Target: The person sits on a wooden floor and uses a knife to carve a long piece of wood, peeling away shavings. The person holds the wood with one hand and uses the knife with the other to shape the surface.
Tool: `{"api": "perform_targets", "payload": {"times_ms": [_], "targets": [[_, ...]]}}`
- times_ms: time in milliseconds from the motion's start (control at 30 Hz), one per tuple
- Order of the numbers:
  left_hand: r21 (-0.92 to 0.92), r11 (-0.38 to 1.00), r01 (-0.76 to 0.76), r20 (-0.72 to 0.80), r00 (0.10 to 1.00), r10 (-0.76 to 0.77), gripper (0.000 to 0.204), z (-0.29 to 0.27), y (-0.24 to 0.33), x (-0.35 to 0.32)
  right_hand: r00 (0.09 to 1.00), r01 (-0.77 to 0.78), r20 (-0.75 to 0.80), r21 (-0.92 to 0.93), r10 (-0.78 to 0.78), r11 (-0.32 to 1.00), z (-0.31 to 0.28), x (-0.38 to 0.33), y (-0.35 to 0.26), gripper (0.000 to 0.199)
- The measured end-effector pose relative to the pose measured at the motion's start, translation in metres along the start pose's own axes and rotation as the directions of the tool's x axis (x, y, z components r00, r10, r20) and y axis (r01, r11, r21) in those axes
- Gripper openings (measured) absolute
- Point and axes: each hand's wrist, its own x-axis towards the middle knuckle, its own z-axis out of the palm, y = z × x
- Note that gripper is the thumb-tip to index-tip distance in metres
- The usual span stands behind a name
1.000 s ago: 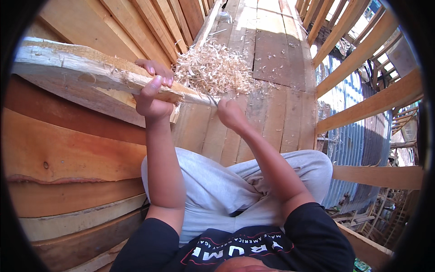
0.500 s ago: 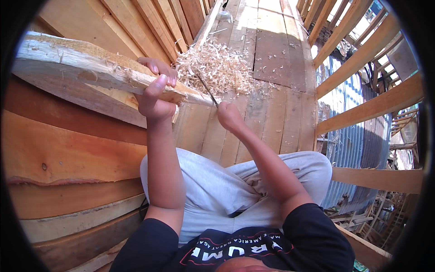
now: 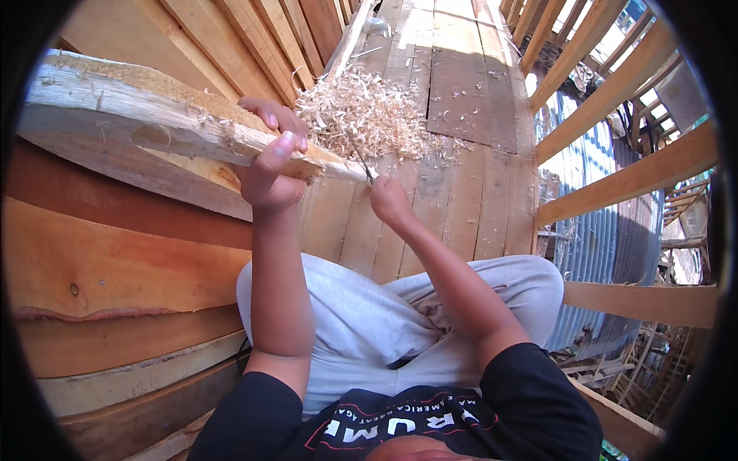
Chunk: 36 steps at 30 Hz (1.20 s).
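A long pale piece of wood [image 3: 131, 106], rough and partly shaved, slants from the upper left down to a narrow end near the middle. My left hand [image 3: 270, 173] is closed around it close to that narrow end, thumb on the near side and fingers over the far side. My right hand [image 3: 390, 201] is a fist around a knife, its handle hidden in my fingers. The thin dark knife blade [image 3: 360, 159] points up and to the left, crossing the wood's tip; I cannot tell whether its edge is cutting in.
Curled wood shavings [image 3: 369, 111] lie heaped on the plank floor [image 3: 453, 207] beyond my hands. Stacked boards [image 3: 123, 257] form a wall on the left. A slatted wooden railing [image 3: 630, 178] runs along the right, with corrugated metal sheeting [image 3: 588, 253] below it.
The knife blade has turned slightly more upright at the wood's tip. My left hand and the wood have shifted slightly right and down; both grips stay the same.
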Motion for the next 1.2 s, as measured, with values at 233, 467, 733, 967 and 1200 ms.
{"api": "perform_targets", "payload": {"times_ms": [233, 467, 733, 967, 1200], "targets": [[-0.031, 0.999, -0.014, -0.013, 1.000, 0.014, 0.028, -0.006, 0.001, 0.004, 1.000, -0.010, -0.003, -0.032, 0.009, 0.999, -0.006, -0.001, 0.000, 0.056], [-0.064, 0.998, -0.021, 0.024, 0.999, 0.023, 0.026, -0.004, 0.000, 0.005, 1.000, 0.022, -0.024, 0.073, -0.020, 0.997, 0.005, 0.004, 0.013, 0.054], [0.014, 1.000, -0.026, -0.088, 0.996, 0.027, 0.019, -0.035, 0.006, 0.011, 0.995, 0.007, 0.102, -0.082, 0.001, 0.997, -0.012, -0.008, -0.015, 0.055], [0.001, 1.000, -0.028, -0.099, 0.995, 0.028, 0.018, -0.043, 0.003, 0.016, 0.966, 0.253, 0.076, -0.057, -0.249, 0.966, 0.010, -0.003, 0.018, 0.042], [-0.022, 0.999, -0.030, -0.150, 0.988, 0.026, 0.019, -0.061, 0.008, 0.016, 0.980, 0.129, 0.169, -0.148, -0.103, 0.981, 0.005, -0.007, -0.001, 0.044]]}}
